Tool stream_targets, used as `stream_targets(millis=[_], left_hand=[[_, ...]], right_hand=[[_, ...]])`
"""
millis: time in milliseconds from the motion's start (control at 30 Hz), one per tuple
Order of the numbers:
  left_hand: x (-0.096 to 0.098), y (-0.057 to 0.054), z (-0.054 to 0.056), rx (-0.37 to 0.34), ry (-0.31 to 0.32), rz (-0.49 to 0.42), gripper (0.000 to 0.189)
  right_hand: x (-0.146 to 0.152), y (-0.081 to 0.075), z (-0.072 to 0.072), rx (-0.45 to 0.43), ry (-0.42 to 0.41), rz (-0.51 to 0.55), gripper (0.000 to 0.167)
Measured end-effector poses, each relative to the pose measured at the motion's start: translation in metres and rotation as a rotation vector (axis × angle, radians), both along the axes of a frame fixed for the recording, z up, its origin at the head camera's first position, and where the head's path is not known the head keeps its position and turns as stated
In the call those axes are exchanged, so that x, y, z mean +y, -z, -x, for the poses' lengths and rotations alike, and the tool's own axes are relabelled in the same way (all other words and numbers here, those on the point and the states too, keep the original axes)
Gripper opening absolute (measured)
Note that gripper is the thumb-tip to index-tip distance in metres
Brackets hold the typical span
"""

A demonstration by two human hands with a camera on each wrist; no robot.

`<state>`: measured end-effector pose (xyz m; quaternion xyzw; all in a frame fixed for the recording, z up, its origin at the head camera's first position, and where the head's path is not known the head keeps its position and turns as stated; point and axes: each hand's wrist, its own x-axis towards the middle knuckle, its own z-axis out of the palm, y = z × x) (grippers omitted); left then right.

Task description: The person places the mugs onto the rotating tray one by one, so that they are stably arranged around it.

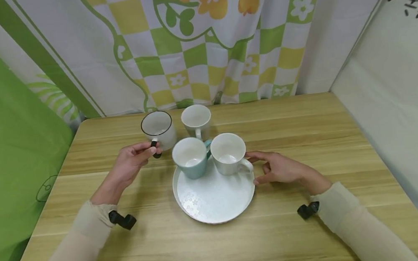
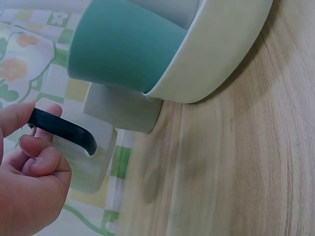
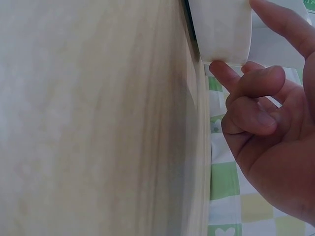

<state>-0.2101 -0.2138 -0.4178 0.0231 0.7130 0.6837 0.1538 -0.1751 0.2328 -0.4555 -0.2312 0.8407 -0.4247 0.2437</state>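
Note:
My left hand pinches the black handle of a white enamel-style mug with a black rim, at the back left of the table. In the left wrist view, the thumb and fingers meet at that black handle. A round white tray carries a light blue mug and a white mug on its far half. Beside the tray's right edge, my right hand touches the rim with its thumb and outstretched fingertips. Its other fingers are bent and hold nothing.
Behind the tray stands another white mug, its handle facing me. The wooden table ends at a patterned curtain at the back. Green cloth hangs on the left and white cloth on the right.

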Motion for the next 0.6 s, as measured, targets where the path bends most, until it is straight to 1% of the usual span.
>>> stream_targets(millis=[100, 300, 600], left_hand=[[-0.001, -0.004, -0.003, 0.013, 0.000, -0.011, 0.009], [-0.003, -0.018, -0.011, 0.037, 0.010, -0.027, 0.010], [-0.006, -0.032, -0.019, 0.084, 0.023, -0.107, 0.015]], right_hand=[[0.000, 0.000, 0.000, -0.003, 0.004, 0.001, 0.085], [-0.001, -0.002, 0.000, -0.008, 0.007, 0.003, 0.086], [-0.001, -0.002, 0.000, -0.010, 0.004, 0.009, 0.085]])
